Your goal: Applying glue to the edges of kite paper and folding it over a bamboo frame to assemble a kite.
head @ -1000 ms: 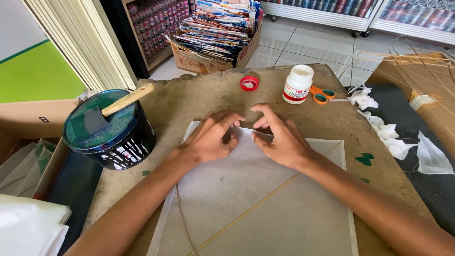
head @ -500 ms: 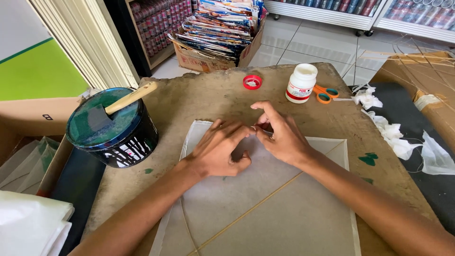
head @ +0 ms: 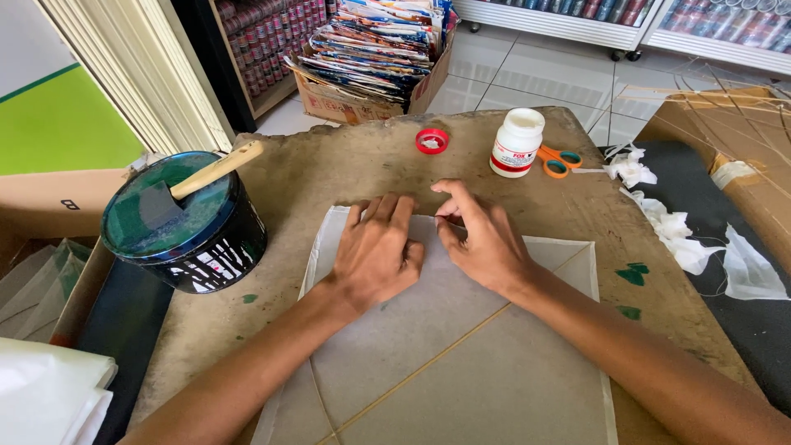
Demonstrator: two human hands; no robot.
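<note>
Paper sheet (head: 461,363) lay flat on the brown table (head: 346,165), thin stick running diagonally across it. Left hand (head: 377,251) rested palm-down on the sheet's top edge, fingers extended and close together, pressing flat; it gripped nothing. Right hand (head: 484,239) sat just beside it, touching the same edge; thumb and forefinger were drawn together in a pinch at the paper's upper margin. What sat in the pinch, fold or stick tip, could not be told.

Black tin (head: 185,227) stood at the table's left edge, a brush (head: 206,171) lying across its green lid. Beyond the hands: red cap (head: 432,141), white glue bottle (head: 517,144) and, just beside it, orange scissors (head: 559,161). White paper scraps (head: 667,227) lay to the right. A box of magazines (head: 371,58) sat on the floor behind the table.
</note>
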